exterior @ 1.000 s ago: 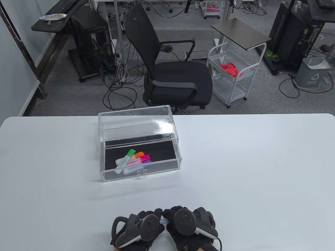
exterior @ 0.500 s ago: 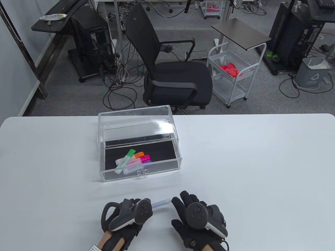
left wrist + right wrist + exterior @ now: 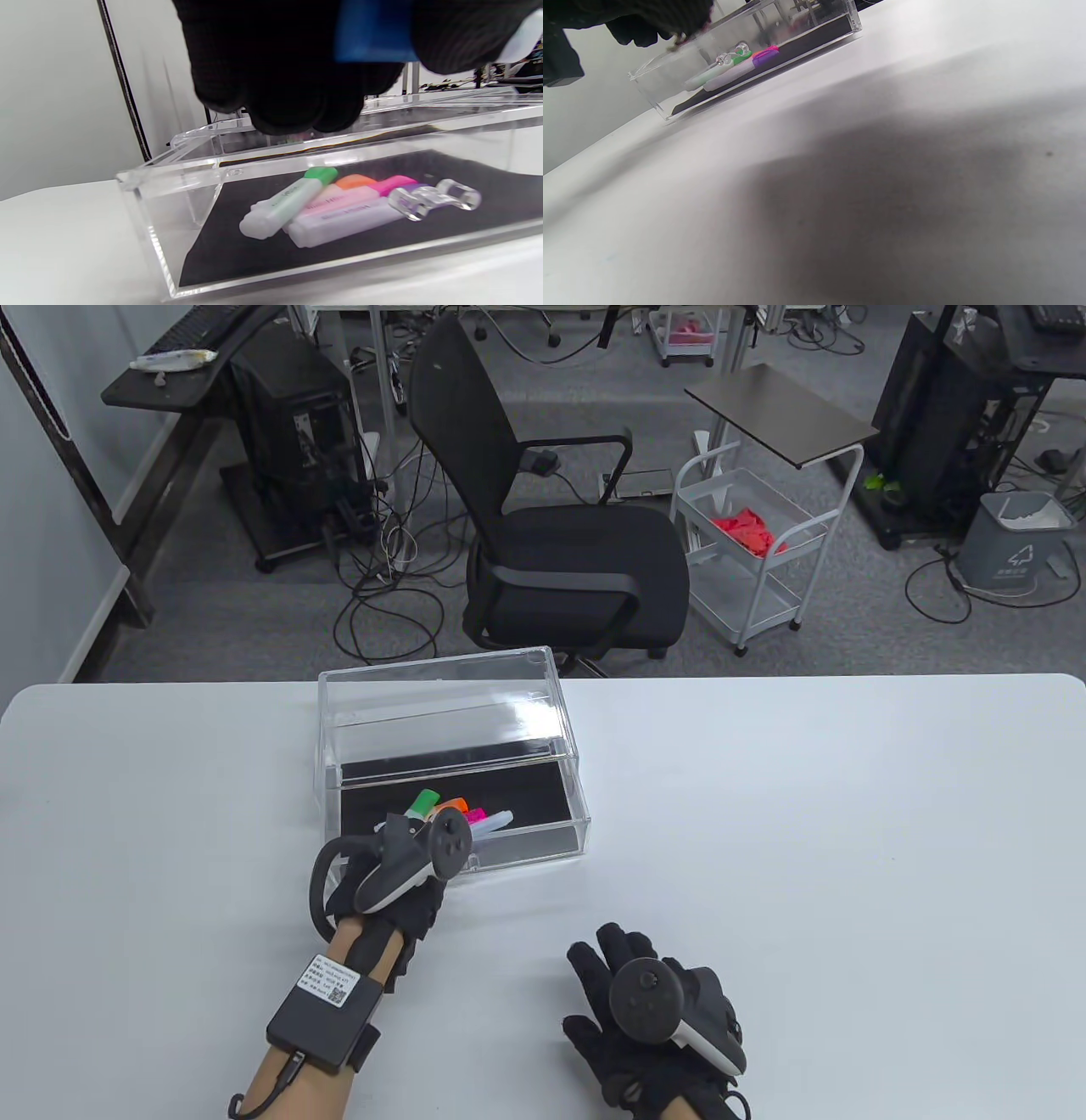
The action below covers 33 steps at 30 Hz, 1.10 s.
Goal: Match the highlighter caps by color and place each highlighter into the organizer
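Left hand (image 3: pixel 399 869), fingers curled round the blue-capped highlighter (image 3: pixel 492 823), above the clear organizer (image 3: pixel 458 780) holding 4 highlighters (image 3: pixel 322 203); right hand (image 3: pixel 653 1018) flat on the table (image 3: pixel 848 857), fingers straight

From the table view we cannot see the fingers of the gloved left hand (image 3: pixel 399 869); the grey tracker on its back covers them and most of the pale blue-capped highlighter (image 3: pixel 495 822) they hold, so only its tip shows past the grip. Under that hand, the near ends of the capped highlighters in the clear acrylic organizer box (image 3: pixel 543 678) are hidden. In the left wrist view the top edge cuts off the black fingers (image 3: pixel 292 63), and the blue cap (image 3: pixel 373 31) in the grip is a blur. The right wrist view shows us mostly smeared white table (image 3: pixel 882 190); the gloved right hand (image 3: pixel 653 1027) appears only as dark scraps at the upper left corner.
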{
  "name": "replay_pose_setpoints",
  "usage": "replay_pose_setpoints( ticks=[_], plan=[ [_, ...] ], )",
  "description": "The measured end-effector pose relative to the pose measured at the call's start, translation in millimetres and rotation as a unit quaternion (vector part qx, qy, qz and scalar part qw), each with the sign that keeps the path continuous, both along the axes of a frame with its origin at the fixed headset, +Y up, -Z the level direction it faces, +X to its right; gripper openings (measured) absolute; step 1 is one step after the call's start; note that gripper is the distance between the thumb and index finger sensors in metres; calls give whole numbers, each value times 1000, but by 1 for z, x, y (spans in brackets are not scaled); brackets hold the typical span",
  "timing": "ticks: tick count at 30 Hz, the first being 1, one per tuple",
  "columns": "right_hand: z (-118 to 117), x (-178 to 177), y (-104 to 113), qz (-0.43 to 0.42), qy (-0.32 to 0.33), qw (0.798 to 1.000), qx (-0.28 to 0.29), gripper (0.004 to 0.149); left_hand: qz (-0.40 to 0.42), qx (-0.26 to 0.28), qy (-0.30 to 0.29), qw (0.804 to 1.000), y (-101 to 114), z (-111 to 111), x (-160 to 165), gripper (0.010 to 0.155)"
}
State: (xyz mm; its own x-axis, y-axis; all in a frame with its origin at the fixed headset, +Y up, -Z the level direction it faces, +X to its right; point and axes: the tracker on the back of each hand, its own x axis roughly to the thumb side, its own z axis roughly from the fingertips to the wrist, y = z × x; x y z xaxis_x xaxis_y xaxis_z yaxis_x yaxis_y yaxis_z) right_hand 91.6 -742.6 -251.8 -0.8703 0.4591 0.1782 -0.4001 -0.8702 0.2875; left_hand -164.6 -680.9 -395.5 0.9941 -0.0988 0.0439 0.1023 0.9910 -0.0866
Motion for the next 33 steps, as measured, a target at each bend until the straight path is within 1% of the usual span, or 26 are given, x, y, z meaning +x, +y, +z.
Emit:
replay_pose_setpoints(
  ticks=[5,8,10,13,15,17,18,20,22,25,27,29,31,33],
  plan=[
    [-1,1,-1,2,-3,1000,-9,74,-13,-1,41,999,-5,-22,-4,59],
    [-2,2,-1,-1,-7,1000,-13,74,-22,15,54,998,-11,-24,-6,64],
    [-3,3,-1,-1,-8,1000,-15,74,-26,27,46,998,-14,-22,-6,67],
    [-3,2,-1,2,-9,1000,-14,74,-17,60,22,998,-10,-8,-3,69],
    [-3,2,-1,7,-11,1000,-13,74,14,83,17,996,-4,5,-1,66],
    [-3,2,0,16,-15,1000,-13,74,68,134,15,989,1,24,0,61],
    [-3,2,0,17,-15,1000,-12,74,85,141,17,986,1,29,0,59],
    [-2,2,1,18,-19,1000,-7,75,134,125,34,982,-3,41,0,59],
    [-1,2,1,18,-20,1000,-4,75,161,110,46,980,-9,46,-2,56],
    [-1,3,1,16,-21,1000,-2,75,212,82,76,971,-24,50,-6,47],
    [-1,3,1,12,-21,1000,-5,75,228,53,106,966,-38,49,-11,47],
    [-1,2,0,13,-19,1000,-6,75,265,32,143,953,-51,47,-16,49],
    [-1,1,0,15,-16,1000,-5,75,321,2,189,928,-66,44,-23,51],
    [-1,0,1,15,-14,1000,-5,75,362,-9,221,905,-77,42,-27,53]
  ],
)
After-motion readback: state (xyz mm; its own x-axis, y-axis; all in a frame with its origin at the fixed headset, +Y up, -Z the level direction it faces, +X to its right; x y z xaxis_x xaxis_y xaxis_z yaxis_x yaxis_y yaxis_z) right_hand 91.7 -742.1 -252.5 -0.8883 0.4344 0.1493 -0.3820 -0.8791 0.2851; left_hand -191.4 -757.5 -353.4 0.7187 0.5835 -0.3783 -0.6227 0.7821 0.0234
